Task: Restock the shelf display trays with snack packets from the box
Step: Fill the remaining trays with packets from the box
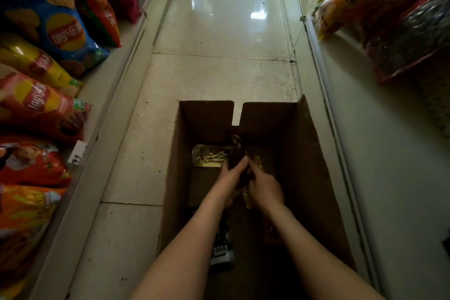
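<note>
Hands (229,179) on packets (236,145) between box walls (313,178)

One box (311,153), left hand (231,178), right hand (265,190), one packet bundle (237,148) (count unclear)

Aisle floor (219,19): glossy pale tiles, dark grout lines, light reflections (258,14) on the far tiles. Left shelving (117,95): off-white edge, white price tag (77,153), Lay's crisp bags (65,31). Right shelving (389,153): off-white panel, blurred bagged goods (389,7) above.
</note>
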A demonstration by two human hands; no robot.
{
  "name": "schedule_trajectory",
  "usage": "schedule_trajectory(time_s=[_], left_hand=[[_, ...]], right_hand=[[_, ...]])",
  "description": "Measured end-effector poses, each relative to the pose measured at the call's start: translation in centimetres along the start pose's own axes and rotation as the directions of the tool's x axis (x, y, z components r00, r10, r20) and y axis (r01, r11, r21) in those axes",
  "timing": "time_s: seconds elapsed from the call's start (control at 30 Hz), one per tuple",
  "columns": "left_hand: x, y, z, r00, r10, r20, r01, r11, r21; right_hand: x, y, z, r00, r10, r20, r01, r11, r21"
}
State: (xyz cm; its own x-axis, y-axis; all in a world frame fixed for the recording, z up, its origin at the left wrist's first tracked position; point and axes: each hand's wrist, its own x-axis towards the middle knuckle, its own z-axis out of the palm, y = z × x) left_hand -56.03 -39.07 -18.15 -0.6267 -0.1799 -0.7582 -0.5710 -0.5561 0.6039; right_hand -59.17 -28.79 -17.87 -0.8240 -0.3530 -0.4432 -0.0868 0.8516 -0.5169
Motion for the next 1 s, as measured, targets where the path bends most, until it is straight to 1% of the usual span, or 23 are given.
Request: schedule_trajectory(time_s=[0.07,0.13,0.27,0.3,0.33,0.37,0.4,0.43,0.47,0.5,0.53,0.57,0.6,0.63,0.67,0.7,0.73,0.8,0.83,0.87,0.9,0.97,1.0], left_hand=[[0.2,0.1,0.4,0.999,-0.013,-0.032,0.011,0.998,-0.063],[0.2,0.2,0.6,0.995,-0.049,-0.093,0.044,0.998,-0.052],[0.1,-0.6,-0.5,0.987,-0.090,-0.130,0.075,0.990,-0.117],[0.0,-0.7,-0.9,0.986,-0.093,-0.138,0.075,0.989,-0.130],[-0.1,-0.9,-1.3,0.983,-0.101,-0.153,0.082,0.989,-0.127],[-0.3,-0.9,-1.6,0.980,-0.100,-0.173,0.083,0.991,-0.104],[-0.5,-0.9,-1.7,0.979,-0.091,-0.185,0.077,0.994,-0.082],[-0.7,-0.9,-1.6,0.977,-0.083,-0.197,0.072,0.995,-0.065],[-0.9,-0.9,-1.7,0.975,-0.075,-0.207,0.066,0.996,-0.052],[-0.9,-0.9,-1.8,0.974,-0.070,-0.216,0.065,0.997,-0.028],[-0.9,-0.9,-1.8,0.970,-0.071,-0.231,0.073,0.997,-0.001],[-1.1,-0.8,-1.9,0.963,-0.071,-0.258,0.086,0.995,0.047],[-1.0,-0.8,-2.0,0.956,-0.061,-0.288,0.103,0.986,0.132],[-0.9,-0.8,-2.3,0.949,-0.041,-0.314,0.127,0.958,0.258],[-0.9,-0.7,-2.4,0.944,-0.012,-0.330,0.149,0.908,0.393],[-1.0,-0.6,-2.6,0.941,0.026,-0.337,0.152,0.857,0.493],[-0.9,-0.5,-2.8,0.947,0.047,-0.317,0.147,0.815,0.560],[-1.0,0.2,-2.9,0.972,0.053,-0.230,0.104,0.778,0.619],[-1.5,0.7,-2.9,0.977,0.068,-0.201,0.073,0.781,0.620],[-2.3,1.1,-2.6,0.980,0.079,-0.184,0.053,0.784,0.618],[-3.0,1.8,-2.2,0.981,0.090,-0.173,0.035,0.792,0.609],[-6.1,2.9,-1.5,0.983,0.038,-0.177,0.063,0.844,0.532],[-7.4,3.2,-1.1,0.982,0.028,-0.185,0.067,0.869,0.491]], right_hand=[[-0.8,0.0,0.2,0.994,-0.071,0.078,0.075,0.996,-0.052],[-1.3,-0.1,0.1,0.986,-0.107,0.124,0.116,0.991,-0.068],[-1.9,-0.2,-0.2,0.971,-0.103,0.216,0.094,0.994,0.051],[-2.0,-0.2,-0.2,0.963,-0.109,0.247,0.075,0.987,0.142],[-2.1,-0.3,-0.3,0.961,-0.108,0.254,0.027,0.953,0.302],[-1.8,-0.2,-0.1,0.968,-0.096,0.231,-0.029,0.875,0.484],[-1.4,0.0,0.1,0.981,-0.044,0.189,-0.078,0.801,0.593],[-0.8,0.4,0.4,0.990,0.047,0.136,-0.124,0.762,0.636],[-0.1,1.0,0.7,0.986,0.144,0.081,-0.164,0.807,0.567],[0.5,1.8,1.3,0.972,0.229,0.049,-0.229,0.877,0.422],[0.8,2.3,1.7,0.953,0.297,0.061,-0.303,0.927,0.220],[0.7,2.5,2.1,0.940,0.334,0.070,-0.338,0.939,0.062],[0.6,2.7,2.6,0.933,0.354,0.070,-0.352,0.935,-0.038],[0.5,2.8,3.1,0.927,0.370,0.056,-0.364,0.926,-0.101],[0.5,3.0,3.4,0.920,0.392,0.030,-0.386,0.915,-0.116],[0.9,3.3,3.9,0.912,0.409,0.009,-0.407,0.909,-0.089],[1.3,3.5,4.1,0.905,0.423,0.035,-0.424,0.906,0.006],[1.5,3.1,4.2,0.895,0.425,0.135,-0.446,0.843,0.301],[1.2,2.3,3.5,0.892,0.427,0.150,-0.448,0.789,0.420],[0.8,1.4,2.5,0.882,0.449,0.141,-0.457,0.745,0.486],[0.8,0.6,1.4,0.874,0.470,0.122,-0.457,0.712,0.533],[-1.2,-1.6,-1.1,0.845,0.524,0.110,-0.485,0.662,0.572],[-2.2,-2.3,-2.0,0.838,0.539,0.084,-0.476,0.645,0.598]])
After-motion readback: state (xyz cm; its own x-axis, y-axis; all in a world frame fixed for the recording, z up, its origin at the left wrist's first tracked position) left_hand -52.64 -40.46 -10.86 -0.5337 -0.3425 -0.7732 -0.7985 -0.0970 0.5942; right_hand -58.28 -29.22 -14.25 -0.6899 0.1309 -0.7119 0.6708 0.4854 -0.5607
